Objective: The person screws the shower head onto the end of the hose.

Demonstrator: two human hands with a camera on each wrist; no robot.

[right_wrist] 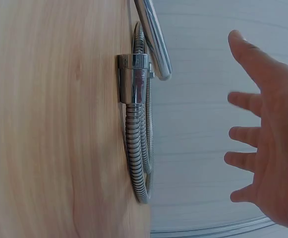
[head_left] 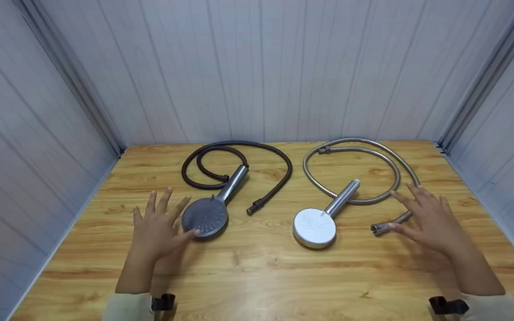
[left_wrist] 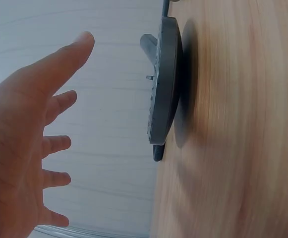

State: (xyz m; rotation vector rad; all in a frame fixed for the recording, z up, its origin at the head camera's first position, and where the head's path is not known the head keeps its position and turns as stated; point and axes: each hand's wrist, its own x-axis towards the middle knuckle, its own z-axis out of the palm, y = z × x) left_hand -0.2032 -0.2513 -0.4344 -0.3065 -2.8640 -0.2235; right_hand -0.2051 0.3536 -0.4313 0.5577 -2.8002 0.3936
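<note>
My left hand [head_left: 156,229] hovers over the table with its fingers spread, just left of a dark grey shower head [head_left: 205,217]. In the left wrist view a gap shows between that hand [left_wrist: 20,129] and the shower head [left_wrist: 166,82]. A dark brown shower hose [head_left: 283,156] loops behind it and meets the handle's end. My right hand [head_left: 433,223], fingers also spread, is above the end of a silver metal shower hose [head_left: 397,165]. The right wrist view shows the hose's chrome end fitting [right_wrist: 133,79] apart from the hand. Between the hands lies a chrome shower head [head_left: 314,227] with a white face.
Everything lies on a wood-grain table [head_left: 257,276]. A pale panelled wall [head_left: 257,71] stands at its back edge, with further panels at left [head_left: 20,156] and right [head_left: 502,133]. The silver hose's other fitting [head_left: 324,150] lies near the back.
</note>
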